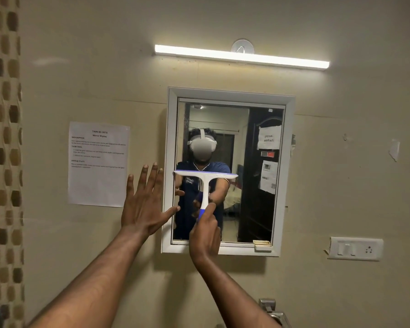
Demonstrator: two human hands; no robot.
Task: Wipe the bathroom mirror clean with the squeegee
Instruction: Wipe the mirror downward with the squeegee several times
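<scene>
A white-framed bathroom mirror (246, 129) hangs on the beige wall. My right hand (205, 235) grips the blue end of a white squeegee (205, 183) by its handle. The squeegee's blade lies level against the glass at about mid-height, across the mirror's left half. My left hand (143, 204) is spread flat, fingers apart, against the wall beside the mirror's left frame, its thumb reaching onto the frame. The mirror reflects a person wearing a headset.
A lit tube light (242, 56) runs above the mirror. A printed sheet (97, 164) is taped to the wall on the left. A switch plate (355, 248) sits to the lower right. A metal fitting (270, 308) shows at the bottom.
</scene>
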